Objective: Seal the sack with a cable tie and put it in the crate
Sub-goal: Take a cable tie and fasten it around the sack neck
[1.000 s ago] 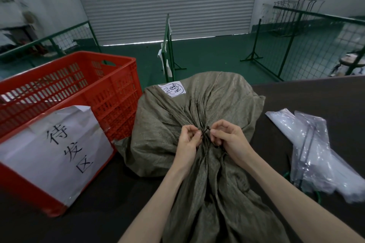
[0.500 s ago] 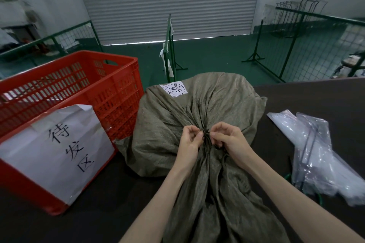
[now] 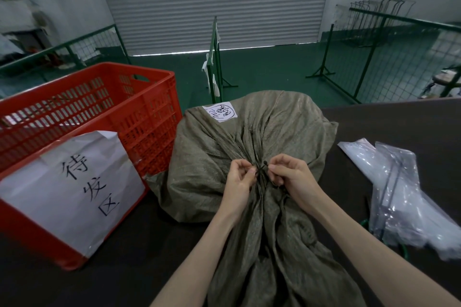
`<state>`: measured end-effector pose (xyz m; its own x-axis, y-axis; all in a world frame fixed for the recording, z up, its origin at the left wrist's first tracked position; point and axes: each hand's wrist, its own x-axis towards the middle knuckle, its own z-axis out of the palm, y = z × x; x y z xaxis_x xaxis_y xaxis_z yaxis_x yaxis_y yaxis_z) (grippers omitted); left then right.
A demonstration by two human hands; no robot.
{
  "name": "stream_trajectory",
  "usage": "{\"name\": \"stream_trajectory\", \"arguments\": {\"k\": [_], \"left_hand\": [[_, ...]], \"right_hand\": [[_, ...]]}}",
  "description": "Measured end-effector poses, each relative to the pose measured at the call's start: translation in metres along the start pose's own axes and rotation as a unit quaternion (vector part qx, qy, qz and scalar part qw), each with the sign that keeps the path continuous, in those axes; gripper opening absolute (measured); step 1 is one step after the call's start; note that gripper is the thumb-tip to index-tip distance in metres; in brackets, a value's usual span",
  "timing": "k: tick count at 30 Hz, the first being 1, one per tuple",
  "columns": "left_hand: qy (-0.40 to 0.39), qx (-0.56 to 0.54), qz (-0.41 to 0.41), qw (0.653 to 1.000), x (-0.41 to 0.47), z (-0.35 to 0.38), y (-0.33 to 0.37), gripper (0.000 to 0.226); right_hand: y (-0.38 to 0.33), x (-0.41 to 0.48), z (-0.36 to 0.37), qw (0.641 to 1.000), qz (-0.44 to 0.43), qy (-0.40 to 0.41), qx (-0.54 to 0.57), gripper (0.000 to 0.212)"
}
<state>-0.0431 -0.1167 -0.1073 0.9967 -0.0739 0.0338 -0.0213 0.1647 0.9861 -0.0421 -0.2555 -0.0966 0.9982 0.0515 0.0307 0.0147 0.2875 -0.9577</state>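
Note:
An olive-green woven sack (image 3: 252,142) lies on the dark table with its neck gathered toward me. A black cable tie (image 3: 262,167) wraps the bunched neck. My left hand (image 3: 240,177) pinches one end of the tie from the left. My right hand (image 3: 290,177) pinches the other end from the right. The two hands sit close together over the neck. The tie's loop behind the fingers is mostly hidden. A red slatted crate (image 3: 104,112) stands to the left of the sack, touching it.
A white paper sign (image 3: 74,189) with black characters hangs on the crate's front. Clear plastic bags (image 3: 404,194) holding more ties lie on the table (image 3: 399,122) at the right. Green mesh fences (image 3: 389,57) and a shutter door stand beyond.
Both hands stay at the sack's neck; the fingers have shifted slightly along the tie and its black ends show more between them. The sack has not moved.

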Motion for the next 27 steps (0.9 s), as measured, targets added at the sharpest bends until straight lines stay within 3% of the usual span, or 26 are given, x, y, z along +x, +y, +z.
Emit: {"name": "stream_trajectory", "arguments": {"k": [7,17,27], "left_hand": [[0.007,-0.012,0.004,1.0,0.0002,0.0019,-0.0011,0.021],[0.005,-0.013,0.009,1.0,0.0005,0.0028,-0.0004,0.021],[0.012,-0.016,0.026,0.999,-0.0012,0.0045,0.0011,0.023]], "right_hand": [[0.0013,0.0003,-0.002,1.0,0.003,-0.008,0.005,0.004],[0.0004,-0.0014,0.0015,0.999,0.006,-0.016,-0.046,0.02],[-0.002,-0.0034,0.0058,0.992,0.018,-0.035,-0.121,0.013]]}}
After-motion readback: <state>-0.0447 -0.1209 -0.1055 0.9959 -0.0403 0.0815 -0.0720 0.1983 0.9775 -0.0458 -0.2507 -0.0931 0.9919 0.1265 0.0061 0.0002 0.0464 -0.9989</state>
